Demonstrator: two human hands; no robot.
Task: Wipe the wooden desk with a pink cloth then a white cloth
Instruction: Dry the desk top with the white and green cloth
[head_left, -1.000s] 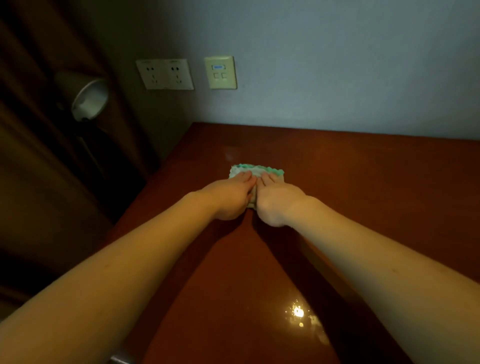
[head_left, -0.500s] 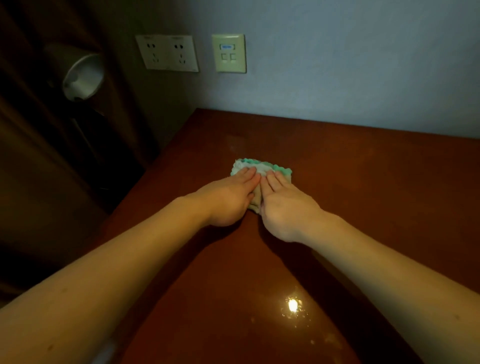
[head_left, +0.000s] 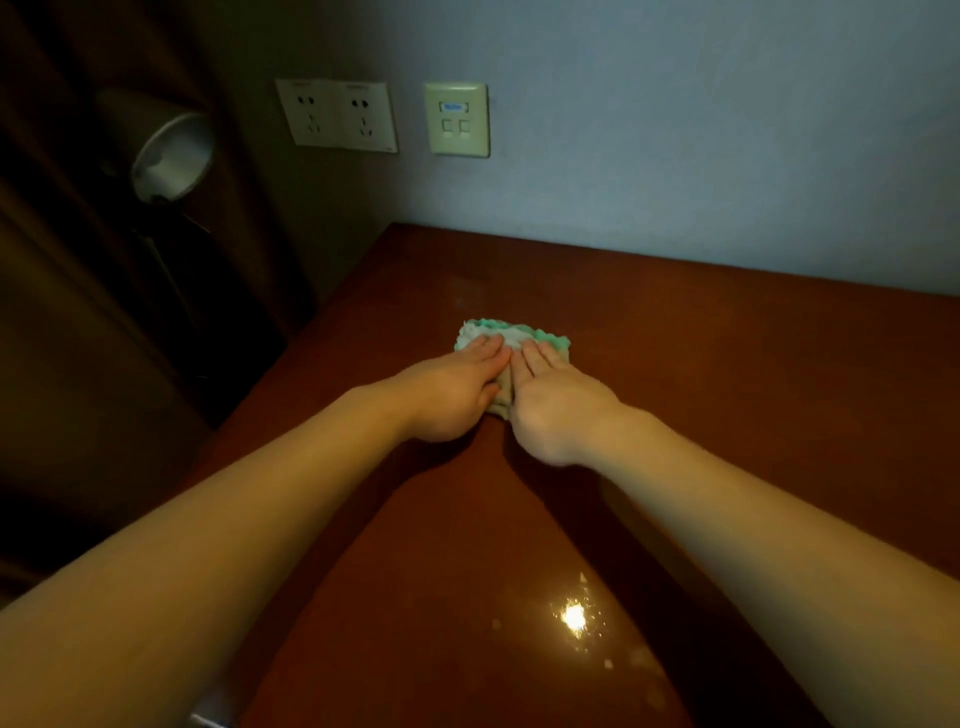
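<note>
A folded white cloth (head_left: 511, 334) with a green scalloped edge lies on the glossy red-brown wooden desk (head_left: 727, 395), a little short of the wall. My left hand (head_left: 452, 387) and my right hand (head_left: 556, 402) lie side by side on it, palms down, fingers straight and pressing it flat against the desk. The hands cover most of the cloth; only its far edge and a strip between the hands show. No pink cloth is in view.
The desk's left edge (head_left: 291, 374) drops off to a dark floor. A grey-blue wall behind carries a double socket (head_left: 337, 114) and a switch plate (head_left: 457, 119). A lamp shade (head_left: 171, 156) stands left, beside a dark curtain. A light glare (head_left: 574, 618) shines on the near desk.
Both hands with the cloth have slid slightly to the right and nearer to me on the desk; the camera has tilted a little. The hands stay flat on the cloth.
</note>
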